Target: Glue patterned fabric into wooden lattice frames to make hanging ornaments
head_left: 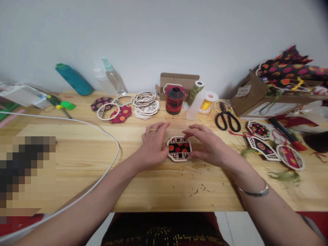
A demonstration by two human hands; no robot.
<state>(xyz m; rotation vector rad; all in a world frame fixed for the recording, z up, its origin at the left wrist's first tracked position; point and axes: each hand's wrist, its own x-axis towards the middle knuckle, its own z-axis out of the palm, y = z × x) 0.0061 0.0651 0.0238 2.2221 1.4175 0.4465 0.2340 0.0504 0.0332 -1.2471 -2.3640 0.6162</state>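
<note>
A small wooden lattice ornament point(179, 149) lies flat on the table, its frame pale and its middle filled with black flower-patterned fabric. My left hand point(155, 143) rests at its left side, fingers stretched out and the thumb at the frame's edge. On the other side, my right hand point(206, 143) curves around the right edge, thumb and index finger apart and close to the frame. Whether those fingertips press on the frame or only hover beside it, I cannot tell. Neither hand lifts the ornament.
Along the wall stand stacked wooden frames point(146, 106), a red-and-black thread spool point(174, 102) and a yellow thread roll point(209, 101). Black-handled scissors point(227, 118) lie at right, near finished ornaments point(289, 157) and a cardboard box point(256, 99). A white cable point(116, 150) crosses the left side. Dark scraps point(201, 189) dot the front.
</note>
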